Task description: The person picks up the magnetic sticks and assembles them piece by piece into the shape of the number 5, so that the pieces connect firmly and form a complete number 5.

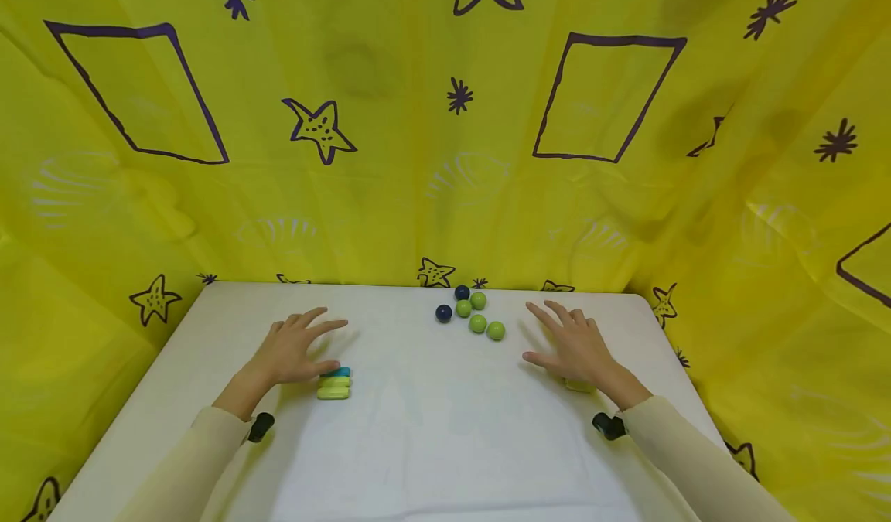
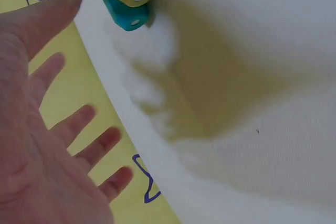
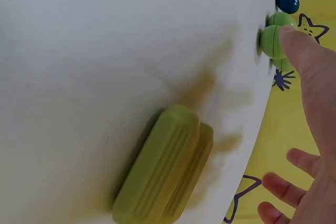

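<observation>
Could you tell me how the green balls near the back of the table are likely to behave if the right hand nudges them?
The green balls look round and glossy, so they would probably roll freely and feel slippery. They sit near the table back edge, beside the dark blue balls, so a push may scatter the cluster.

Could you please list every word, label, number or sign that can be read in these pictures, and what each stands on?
None: no words, labels or numbers show anywhere.
The yellow cloth carries only drawn stars and four-sided outlines.
The green balls, stacked blocks and white table bear no marks.
</observation>
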A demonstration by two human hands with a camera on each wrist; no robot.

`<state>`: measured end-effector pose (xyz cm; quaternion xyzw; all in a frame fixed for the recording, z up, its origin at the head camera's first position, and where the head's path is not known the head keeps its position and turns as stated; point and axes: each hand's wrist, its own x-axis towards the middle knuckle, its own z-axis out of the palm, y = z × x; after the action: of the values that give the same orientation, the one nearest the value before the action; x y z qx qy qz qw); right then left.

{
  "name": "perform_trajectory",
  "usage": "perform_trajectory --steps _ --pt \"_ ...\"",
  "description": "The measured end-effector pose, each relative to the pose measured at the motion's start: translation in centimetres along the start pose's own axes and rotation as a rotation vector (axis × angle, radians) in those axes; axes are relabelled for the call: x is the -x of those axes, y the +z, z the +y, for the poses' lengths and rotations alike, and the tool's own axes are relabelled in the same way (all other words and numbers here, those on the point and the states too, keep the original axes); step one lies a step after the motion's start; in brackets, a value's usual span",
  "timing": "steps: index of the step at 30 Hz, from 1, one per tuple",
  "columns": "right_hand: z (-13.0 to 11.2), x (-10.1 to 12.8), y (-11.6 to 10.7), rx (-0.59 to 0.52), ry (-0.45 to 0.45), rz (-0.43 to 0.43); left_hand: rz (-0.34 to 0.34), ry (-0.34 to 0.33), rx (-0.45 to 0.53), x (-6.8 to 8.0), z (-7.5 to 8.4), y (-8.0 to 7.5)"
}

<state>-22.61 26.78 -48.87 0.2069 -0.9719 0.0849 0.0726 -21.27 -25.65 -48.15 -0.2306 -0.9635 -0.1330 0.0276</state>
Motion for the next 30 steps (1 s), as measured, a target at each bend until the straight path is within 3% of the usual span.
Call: perform_trajectory --steps 6,12,16,21,30 --pt "-0.9 -1.2 0.6 -0.131 -0.041 -0.017 -0.057 0.031 0.168 0.0 -0.4 0.6" --pt "-1.8 -2.4 1.6 -0.376 -0.005 -0.082 -0.058 0.081 0.312 -0.1 -0.8 1.1" --pt "-2.2 -3.0 2.7 -0.504 0.047 -0.118 -0.084 0.068 0.354 -0.1 -0.7 1.1" --pt "-2.7 -3.5 3.8 -0.609 0.099 -0.098 -0.092 0.061 0.37 -0.2 -0.6 1.1" --pt "-3.5 -3.7 4.6 -0.638 0.168 -0.008 -0.093 0.036 0.393 -0.3 -0.5 1.2"
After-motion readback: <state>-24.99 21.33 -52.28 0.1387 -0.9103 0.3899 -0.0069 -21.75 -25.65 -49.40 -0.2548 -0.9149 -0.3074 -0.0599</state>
